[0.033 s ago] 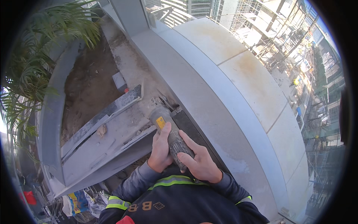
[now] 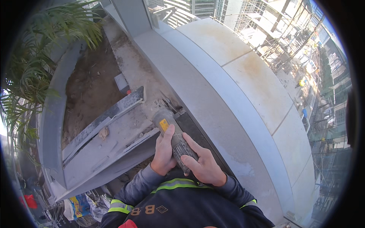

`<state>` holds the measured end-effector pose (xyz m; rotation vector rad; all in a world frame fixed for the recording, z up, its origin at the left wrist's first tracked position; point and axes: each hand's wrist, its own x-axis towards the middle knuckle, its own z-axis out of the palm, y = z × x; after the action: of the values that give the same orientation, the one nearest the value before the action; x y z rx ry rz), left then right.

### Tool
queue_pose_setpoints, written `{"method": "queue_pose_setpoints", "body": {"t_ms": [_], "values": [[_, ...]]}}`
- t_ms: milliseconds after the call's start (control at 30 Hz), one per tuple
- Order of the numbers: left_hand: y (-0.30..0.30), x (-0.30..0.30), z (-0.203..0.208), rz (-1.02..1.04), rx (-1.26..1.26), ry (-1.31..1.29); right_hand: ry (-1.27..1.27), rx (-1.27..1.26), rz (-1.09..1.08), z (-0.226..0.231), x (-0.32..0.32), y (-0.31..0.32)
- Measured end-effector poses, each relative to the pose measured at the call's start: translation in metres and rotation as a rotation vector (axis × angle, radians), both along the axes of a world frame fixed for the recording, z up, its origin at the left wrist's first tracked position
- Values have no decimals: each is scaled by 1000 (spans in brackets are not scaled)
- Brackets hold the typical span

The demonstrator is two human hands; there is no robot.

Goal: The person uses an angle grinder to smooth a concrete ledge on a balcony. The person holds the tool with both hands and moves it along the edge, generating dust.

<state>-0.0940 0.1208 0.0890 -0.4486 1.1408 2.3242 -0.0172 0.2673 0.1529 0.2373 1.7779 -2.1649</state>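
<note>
Both my hands grip a dusty grey angle grinder [image 2: 170, 128] with a yellow label on its body. My left hand [image 2: 163, 155] wraps the body from the left, thumb near the label. My right hand [image 2: 204, 164] holds the rear handle. The grinder's head [image 2: 168, 106] points away from me and sits at the far end of a dark stone strip [image 2: 194, 132] that runs along the foot of the curved pale parapet [image 2: 235, 87]. Whether the disc touches the stone cannot be made out.
Grey stone slabs [image 2: 110, 140] lie stacked to the left of the grinder. Beyond them is a planter bed of bare soil [image 2: 87, 87] with a small grey block [image 2: 121, 83] and a palm plant [image 2: 34, 68]. Bags [image 2: 80, 207] lie at lower left. Past the parapet, scaffolded buildings [image 2: 304, 68] drop far below.
</note>
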Motion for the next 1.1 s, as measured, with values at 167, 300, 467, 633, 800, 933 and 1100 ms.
{"method": "queue_pose_setpoints", "body": {"t_ms": [167, 300, 467, 633, 800, 933, 1100], "values": [[2, -2, -6, -15, 18, -4, 20, 0, -15, -9, -1, 2], [3, -3, -5, -26, 3, -14, 19, -22, -21, -10, -1, 3], [4, -5, -9, -35, -8, -19, 26, -11, -28, -12, -1, 2], [6, -7, -11, -57, 4, -42, -1, -40, -53, -13, 0, 3], [5, -6, -5, -46, -11, 14, 4, -52, -42, -14, 0, 3], [5, -8, -4, -44, -12, 23, 13, -54, -50, -12, -2, 2], [3, -6, -8, -42, -11, 0, 8, -60, -21, -16, -2, 3]]}}
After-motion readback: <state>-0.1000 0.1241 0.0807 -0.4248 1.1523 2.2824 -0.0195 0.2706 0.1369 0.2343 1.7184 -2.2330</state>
